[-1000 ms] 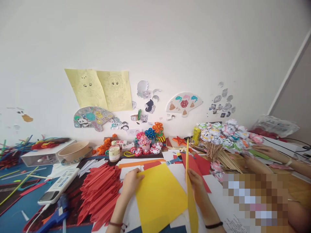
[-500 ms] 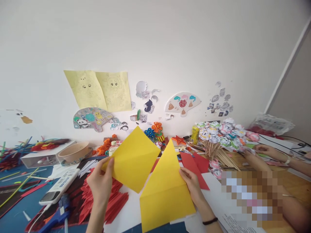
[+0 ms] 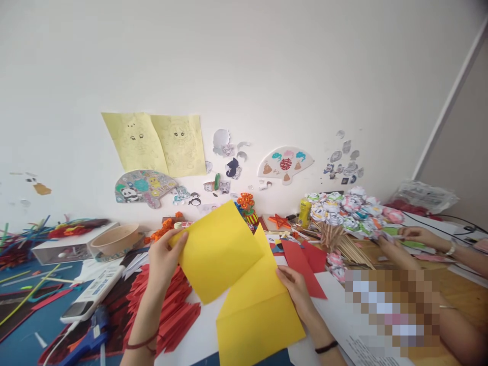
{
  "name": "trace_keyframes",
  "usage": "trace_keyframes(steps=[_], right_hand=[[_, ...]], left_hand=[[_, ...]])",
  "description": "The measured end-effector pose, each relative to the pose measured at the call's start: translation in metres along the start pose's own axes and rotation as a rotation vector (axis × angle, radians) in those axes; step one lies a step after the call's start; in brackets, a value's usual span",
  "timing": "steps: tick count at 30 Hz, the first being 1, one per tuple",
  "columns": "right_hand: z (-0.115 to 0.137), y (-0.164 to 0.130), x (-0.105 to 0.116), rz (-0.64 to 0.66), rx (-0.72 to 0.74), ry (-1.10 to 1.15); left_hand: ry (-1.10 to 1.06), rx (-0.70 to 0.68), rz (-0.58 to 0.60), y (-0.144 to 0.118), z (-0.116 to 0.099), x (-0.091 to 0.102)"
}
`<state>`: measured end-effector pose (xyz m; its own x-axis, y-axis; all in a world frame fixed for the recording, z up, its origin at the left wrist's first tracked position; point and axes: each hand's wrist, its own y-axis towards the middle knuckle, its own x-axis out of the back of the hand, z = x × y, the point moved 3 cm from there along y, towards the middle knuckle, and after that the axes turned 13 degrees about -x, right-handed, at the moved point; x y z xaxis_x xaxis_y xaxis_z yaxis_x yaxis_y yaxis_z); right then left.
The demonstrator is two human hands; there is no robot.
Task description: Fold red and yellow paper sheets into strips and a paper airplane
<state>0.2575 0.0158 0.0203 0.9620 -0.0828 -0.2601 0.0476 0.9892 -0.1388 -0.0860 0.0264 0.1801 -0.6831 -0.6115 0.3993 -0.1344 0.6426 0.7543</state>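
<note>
My left hand (image 3: pixel 163 259) pinches the left corner of a yellow paper sheet (image 3: pixel 215 251) and holds it up, tilted, above the table. In my right hand (image 3: pixel 295 287) is a second yellow sheet (image 3: pixel 259 317), gripped at its right edge; it has a crease across it and lies lower, partly behind the first sheet. The two sheets overlap in the middle. Under my left forearm lies a pile of folded red paper pieces (image 3: pixel 170 300).
Red paper sheets (image 3: pixel 303 262) lie beyond my right hand. Another person's hands (image 3: pixel 414 236) work at the right beside a bunch of paper flowers on sticks (image 3: pixel 343 213). A wooden bowl (image 3: pixel 114 239), a blue glue gun (image 3: pixel 89 330) and a phone (image 3: pixel 82 305) sit left.
Both hands lifted and separated the yellow paper into two sheets; since half a second ago the left sheet has moved right and now overlaps the right one.
</note>
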Motion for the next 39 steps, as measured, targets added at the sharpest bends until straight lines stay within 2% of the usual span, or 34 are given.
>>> trace_keyframes(steps=[4, 9, 12, 16, 19, 21, 23, 26, 28, 31, 33, 35, 39], right_hand=[[0.001, -0.001, 0.000, -0.019, 0.002, 0.021], [0.000, 0.002, 0.005, -0.074, 0.023, 0.034], [-0.003, 0.007, 0.010, -0.149, 0.014, 0.077], [-0.008, 0.012, 0.015, -0.213, 0.014, 0.130], [-0.010, 0.012, 0.015, -0.202, 0.033, 0.142], [-0.010, 0.011, 0.013, -0.154, 0.042, 0.144], [-0.010, 0.011, 0.013, -0.155, 0.029, 0.154], [-0.010, 0.009, 0.015, -0.204, 0.014, 0.171], [-0.010, 0.009, 0.015, -0.196, 0.007, 0.184], [-0.011, 0.008, 0.015, -0.170, -0.022, 0.217], [-0.011, 0.008, 0.015, -0.153, -0.031, 0.238], [-0.010, 0.008, 0.014, -0.139, -0.029, 0.256], [-0.006, 0.007, 0.012, -0.113, -0.025, 0.265]], left_hand=[[-0.005, 0.041, 0.083, -0.001, 0.008, -0.008], [0.089, 0.031, 0.020, -0.007, 0.015, -0.004], [-0.025, 0.008, 0.006, -0.010, 0.010, 0.006], [-0.227, 0.029, 0.172, -0.013, -0.007, 0.024], [-0.281, 0.004, 0.426, -0.016, -0.027, 0.030], [-0.289, -0.050, 0.630, -0.024, -0.043, 0.025], [-0.273, -0.087, 0.781, -0.035, -0.057, 0.012], [-0.201, -0.150, 0.973, -0.060, -0.073, -0.020], [-0.169, -0.169, 1.051, -0.078, -0.076, -0.043], [-0.163, -0.195, 1.129, -0.100, -0.067, -0.069], [-0.134, -0.176, 1.135, -0.108, -0.055, -0.076], [-0.122, -0.168, 1.110, -0.108, -0.045, -0.076], [-0.103, -0.174, 1.071, -0.095, -0.038, -0.062]])
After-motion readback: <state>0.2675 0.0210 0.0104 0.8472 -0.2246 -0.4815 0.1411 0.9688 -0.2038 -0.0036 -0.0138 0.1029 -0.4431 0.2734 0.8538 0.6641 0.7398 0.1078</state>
